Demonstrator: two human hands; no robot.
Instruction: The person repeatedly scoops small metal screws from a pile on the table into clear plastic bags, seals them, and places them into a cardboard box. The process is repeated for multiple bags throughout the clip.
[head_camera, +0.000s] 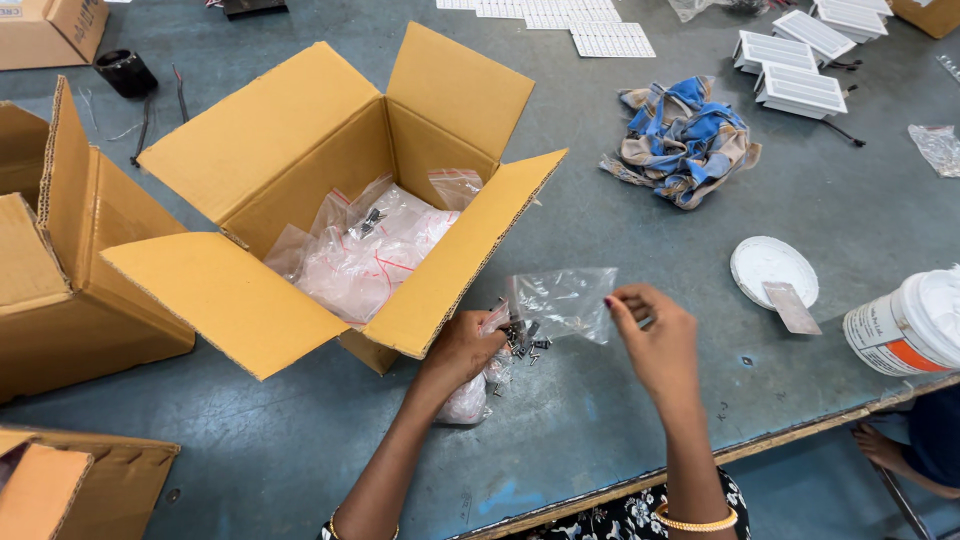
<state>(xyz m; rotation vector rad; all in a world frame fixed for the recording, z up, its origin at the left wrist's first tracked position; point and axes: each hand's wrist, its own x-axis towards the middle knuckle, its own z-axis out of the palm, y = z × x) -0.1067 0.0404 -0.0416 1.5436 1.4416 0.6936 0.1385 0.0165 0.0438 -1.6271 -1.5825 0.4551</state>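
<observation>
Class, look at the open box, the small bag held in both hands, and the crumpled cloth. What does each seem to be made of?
Open box: corrugated cardboard, matte brown, fluted edges.
Small bag: thin clear plastic film, glossy, see-through.
Crumpled cloth: woven fabric, probably cotton, soft checked folds.

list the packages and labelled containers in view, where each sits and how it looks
Open cardboard box: table centre-left, tan, flaps spread, clear bags inside.
Clear plastic bag: pinched between left hand and right hand, small dark parts below.
White tub: right edge, round, orange-marked label.
Other cardboard boxes: left side, tan.
</observation>
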